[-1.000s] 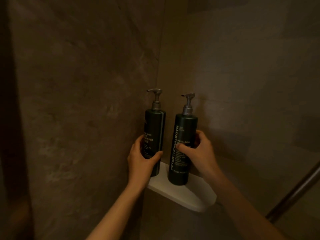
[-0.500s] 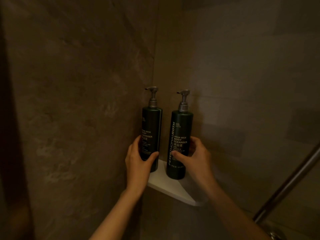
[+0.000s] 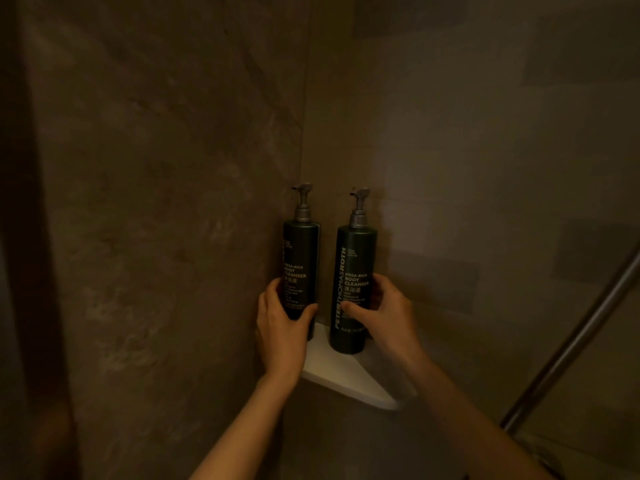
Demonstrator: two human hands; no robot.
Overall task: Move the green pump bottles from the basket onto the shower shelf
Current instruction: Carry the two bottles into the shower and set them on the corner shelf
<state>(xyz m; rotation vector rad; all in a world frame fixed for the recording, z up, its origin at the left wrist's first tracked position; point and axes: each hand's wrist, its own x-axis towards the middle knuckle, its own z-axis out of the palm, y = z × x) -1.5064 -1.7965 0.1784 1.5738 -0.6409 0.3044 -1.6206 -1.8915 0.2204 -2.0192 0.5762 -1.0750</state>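
Observation:
Two dark green pump bottles stand upright on the white corner shelf (image 3: 349,377) in the shower corner. The left bottle (image 3: 300,251) is against the left wall, and my left hand (image 3: 282,323) is wrapped around its lower part. The right bottle (image 3: 353,258) stands a little nearer the shelf's front, its label facing me. My right hand (image 3: 384,313) grips its lower right side, thumb across the front. Both have grey pump heads pointing left. The basket is not in view.
Brown stone-look tiled walls (image 3: 156,202) meet at the corner behind the shelf. A slanted metal bar (image 3: 571,337) runs up the lower right. A dark vertical edge (image 3: 20,237) borders the far left.
The right bottle has been turned and set deeper on the shelf, its label now facing me. Both hands stay on the bottles; the view has shifted slightly.

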